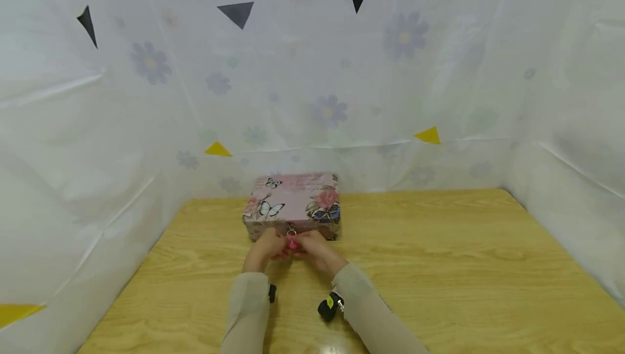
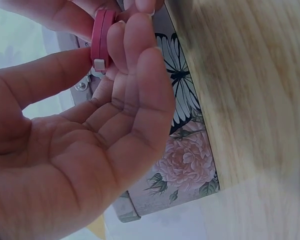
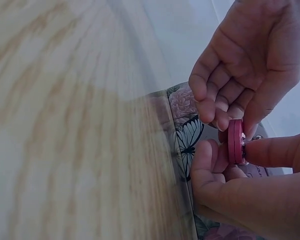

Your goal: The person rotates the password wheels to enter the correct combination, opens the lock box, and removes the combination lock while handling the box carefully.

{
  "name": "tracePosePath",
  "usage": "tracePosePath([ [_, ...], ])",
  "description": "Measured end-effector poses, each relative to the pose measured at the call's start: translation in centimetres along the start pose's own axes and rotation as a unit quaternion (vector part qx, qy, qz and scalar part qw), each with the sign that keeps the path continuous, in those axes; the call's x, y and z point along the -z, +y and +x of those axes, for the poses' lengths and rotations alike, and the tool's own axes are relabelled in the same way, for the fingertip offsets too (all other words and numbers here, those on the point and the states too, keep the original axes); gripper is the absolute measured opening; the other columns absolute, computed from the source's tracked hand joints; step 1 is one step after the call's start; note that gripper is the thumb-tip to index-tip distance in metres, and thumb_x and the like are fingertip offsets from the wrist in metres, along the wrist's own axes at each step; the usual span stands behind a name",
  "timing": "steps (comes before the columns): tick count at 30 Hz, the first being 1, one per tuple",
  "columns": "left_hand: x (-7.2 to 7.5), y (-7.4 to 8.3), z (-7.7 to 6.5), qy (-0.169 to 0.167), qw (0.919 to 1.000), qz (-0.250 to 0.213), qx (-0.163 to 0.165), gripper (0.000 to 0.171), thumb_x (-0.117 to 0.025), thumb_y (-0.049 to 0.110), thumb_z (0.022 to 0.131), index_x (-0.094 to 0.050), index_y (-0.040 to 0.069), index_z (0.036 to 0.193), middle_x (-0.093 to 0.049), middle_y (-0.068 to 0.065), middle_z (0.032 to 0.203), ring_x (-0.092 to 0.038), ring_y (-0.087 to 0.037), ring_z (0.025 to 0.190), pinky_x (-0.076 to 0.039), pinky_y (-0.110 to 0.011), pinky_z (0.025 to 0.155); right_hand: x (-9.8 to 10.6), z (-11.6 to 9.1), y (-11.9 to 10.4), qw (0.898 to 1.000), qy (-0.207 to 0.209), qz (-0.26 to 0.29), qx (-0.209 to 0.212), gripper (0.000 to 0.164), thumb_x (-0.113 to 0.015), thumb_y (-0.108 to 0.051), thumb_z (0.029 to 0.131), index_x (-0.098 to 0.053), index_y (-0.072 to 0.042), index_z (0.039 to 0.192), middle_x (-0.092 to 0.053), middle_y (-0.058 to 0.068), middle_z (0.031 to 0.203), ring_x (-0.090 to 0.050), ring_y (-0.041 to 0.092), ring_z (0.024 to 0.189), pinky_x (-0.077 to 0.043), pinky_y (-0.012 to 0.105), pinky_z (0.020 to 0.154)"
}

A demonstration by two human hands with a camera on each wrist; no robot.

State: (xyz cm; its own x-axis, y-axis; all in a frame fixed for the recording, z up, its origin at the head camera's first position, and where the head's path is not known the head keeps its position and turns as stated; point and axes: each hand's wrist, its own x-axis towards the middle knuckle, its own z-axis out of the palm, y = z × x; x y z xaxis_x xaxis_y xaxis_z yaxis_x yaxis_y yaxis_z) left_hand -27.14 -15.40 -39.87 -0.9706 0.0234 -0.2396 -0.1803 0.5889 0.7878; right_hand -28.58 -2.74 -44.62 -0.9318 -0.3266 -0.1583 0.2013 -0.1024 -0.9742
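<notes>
A pink padlock (image 1: 293, 243) hangs by its metal ring at the front clasp of a pink tin box (image 1: 298, 199) printed with butterflies and roses. My left hand (image 1: 270, 244) holds the padlock's edge between thumb and fingertips. From the other side, my right hand (image 1: 316, 246) pinches it, thumb on the face and curled fingers behind. In the left wrist view the lock body (image 2: 101, 40) shows edge-on with a small pale square on its side. The right wrist view shows small dark marks beside the right thumb (image 3: 270, 151).
The box stands at the back of a wooden table (image 1: 439, 262), close to a white flowered curtain (image 1: 312, 61) that surrounds the table on three sides. Yellow and dark triangles mark the curtain. A black wrist camera (image 1: 329, 308) sits under the right sleeve.
</notes>
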Motion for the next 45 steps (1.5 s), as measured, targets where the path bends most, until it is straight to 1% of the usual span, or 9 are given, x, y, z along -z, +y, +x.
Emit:
tracePosePath([
  [3, -0.12, -0.15, 0.0, 0.001, 1.0, -0.001, -0.005, 0.025, -0.052, 0.006, 0.096, -0.065, -0.009, 0.082, -0.068, -0.015, 0.069, -0.067, -0.024, 0.063, -0.056, -0.036, 0.063, 0.03, -0.11, 0.05, 1.0, -0.001, 0.004, 0.001, 0.026, -0.05, -0.003, 0.096, -0.059, 0.018, 0.108, -0.06, 0.0, 0.075, -0.058, 0.008, 0.069, -0.052, 0.025, 0.069],
  [9, -0.2, -0.05, 0.0, 0.003, 0.9998, -0.021, -0.006, 0.025, -0.052, 0.008, 0.095, -0.064, -0.011, 0.083, -0.067, -0.016, 0.068, -0.068, -0.027, 0.063, -0.057, -0.036, 0.061, 0.15, 0.2, 0.02, 1.0, -0.002, 0.004, 0.002, 0.026, -0.049, -0.003, 0.096, -0.06, 0.018, 0.108, -0.062, 0.0, 0.075, -0.059, 0.008, 0.07, -0.051, 0.023, 0.067],
  [14, -0.07, 0.11, -0.1, 0.006, 0.9998, -0.013, -0.01, 0.025, -0.052, 0.008, 0.095, -0.063, -0.011, 0.084, -0.067, -0.016, 0.068, -0.068, -0.028, 0.063, -0.057, -0.036, 0.06, 0.13, 0.3, -0.22, 1.0, 0.001, 0.008, -0.001, 0.026, -0.048, -0.003, 0.096, -0.059, 0.017, 0.108, -0.062, 0.0, 0.075, -0.059, 0.008, 0.07, -0.051, 0.023, 0.067],
  [20, -0.07, -0.23, -0.42, 0.007, 0.9998, -0.017, -0.011, 0.022, -0.052, 0.006, 0.094, -0.063, -0.012, 0.085, -0.066, -0.016, 0.068, -0.066, -0.025, 0.059, -0.057, -0.035, 0.059, -0.03, 0.0, -0.05, 1.0, -0.002, 0.013, -0.002, 0.026, -0.053, -0.004, 0.094, -0.059, 0.018, 0.106, -0.06, -0.001, 0.073, -0.057, 0.007, 0.068, -0.05, 0.023, 0.066],
  [26, -0.35, -0.53, -0.33, -0.003, 0.9998, -0.02, -0.003, 0.024, -0.05, 0.005, 0.095, -0.063, -0.01, 0.082, -0.066, -0.012, 0.066, -0.066, -0.021, 0.057, -0.057, -0.036, 0.06, 0.09, -0.04, 0.44, 1.0, -0.002, 0.016, -0.006, 0.025, -0.057, -0.005, 0.093, -0.062, 0.018, 0.102, -0.063, -0.001, 0.073, -0.057, 0.008, 0.066, -0.05, 0.021, 0.063],
  [31, -0.44, -0.54, -0.33, -0.006, 0.9998, -0.019, 0.001, 0.026, -0.049, 0.006, 0.097, -0.063, -0.008, 0.081, -0.064, -0.01, 0.064, -0.065, -0.017, 0.055, -0.057, -0.035, 0.06, 0.17, -0.08, 0.5, 1.0, -0.014, 0.017, -0.004, 0.027, -0.055, -0.005, 0.094, -0.06, 0.019, 0.106, -0.063, -0.002, 0.074, -0.057, 0.008, 0.067, -0.051, 0.022, 0.065],
  [35, -0.39, -0.45, -0.36, -0.01, 0.9998, -0.019, 0.002, 0.027, -0.049, 0.007, 0.098, -0.063, -0.009, 0.08, -0.064, -0.009, 0.065, -0.065, -0.018, 0.056, -0.057, -0.034, 0.06, 0.2, -0.11, 0.34, 1.0, -0.02, 0.017, -0.001, 0.029, -0.054, -0.006, 0.095, -0.058, 0.02, 0.108, -0.062, -0.002, 0.074, -0.057, 0.007, 0.068, -0.052, 0.022, 0.067],
  [45, -0.2, -0.26, -0.1, -0.008, 0.9999, -0.013, -0.002, 0.027, -0.048, 0.006, 0.098, -0.062, -0.007, 0.078, -0.063, -0.009, 0.064, -0.065, -0.017, 0.055, -0.056, -0.033, 0.059, 0.16, 0.17, 0.23, 1.0, -0.017, 0.021, -0.002, 0.027, -0.055, -0.005, 0.095, -0.06, 0.019, 0.105, -0.062, -0.002, 0.072, -0.058, 0.007, 0.066, -0.051, 0.021, 0.064],
])
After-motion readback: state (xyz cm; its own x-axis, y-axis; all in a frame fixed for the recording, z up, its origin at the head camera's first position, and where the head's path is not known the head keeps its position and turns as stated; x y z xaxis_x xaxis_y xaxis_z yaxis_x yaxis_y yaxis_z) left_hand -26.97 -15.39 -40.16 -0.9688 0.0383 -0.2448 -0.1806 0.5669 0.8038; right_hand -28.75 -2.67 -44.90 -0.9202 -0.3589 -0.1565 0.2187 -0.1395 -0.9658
